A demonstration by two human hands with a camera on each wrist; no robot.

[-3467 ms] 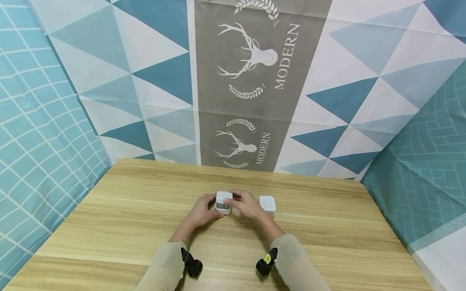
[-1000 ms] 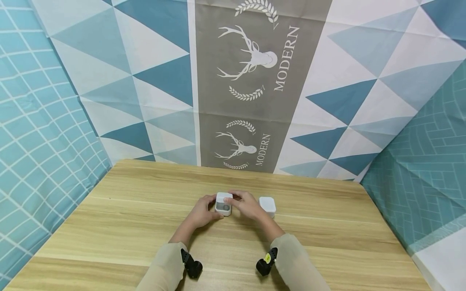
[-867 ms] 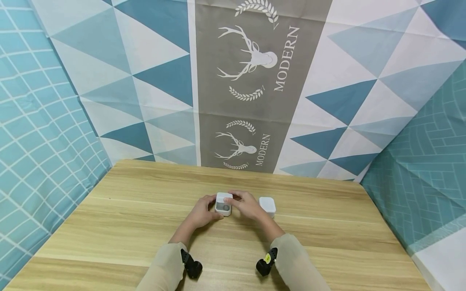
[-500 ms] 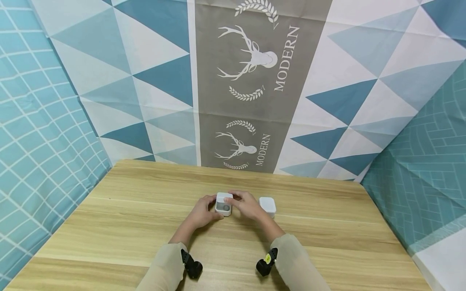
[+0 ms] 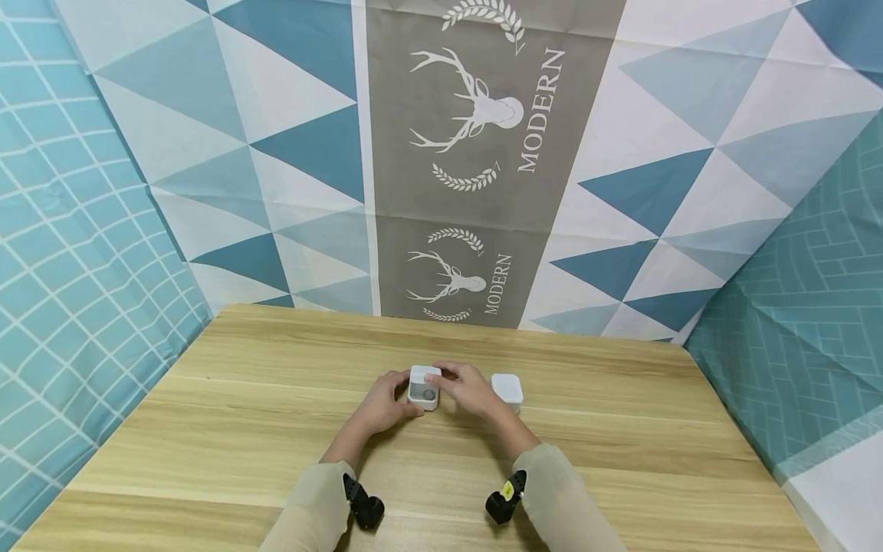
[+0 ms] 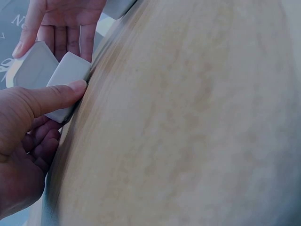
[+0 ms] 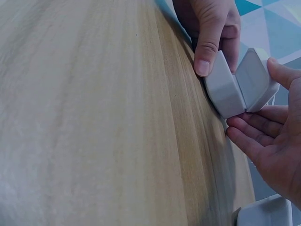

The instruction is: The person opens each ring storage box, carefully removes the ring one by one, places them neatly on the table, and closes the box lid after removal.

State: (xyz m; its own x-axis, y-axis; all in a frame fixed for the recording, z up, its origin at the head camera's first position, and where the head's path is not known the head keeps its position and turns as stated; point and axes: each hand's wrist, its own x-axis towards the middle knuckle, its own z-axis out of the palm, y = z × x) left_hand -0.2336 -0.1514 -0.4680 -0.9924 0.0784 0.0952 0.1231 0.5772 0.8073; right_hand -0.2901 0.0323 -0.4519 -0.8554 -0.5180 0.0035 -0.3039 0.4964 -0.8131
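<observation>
Box, white, lid raised: left hand curled, gripping base; right hand holding lid between thumb and fingers. Second box near right hand.

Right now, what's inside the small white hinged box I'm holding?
The small white hinged box shows a grey interior with a faint round shape, too small to identify. In both wrist views, its walls hide the base's inside.

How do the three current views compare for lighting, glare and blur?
Head view: brightest, with a pale sheen on the wooden table near the bottom, though the inside of the open white box is too small to read. Left wrist view: dim and bluish, wood grain smeared, right side darker. Right wrist view: also dim, grain soft, box outline fairly clear.
</observation>
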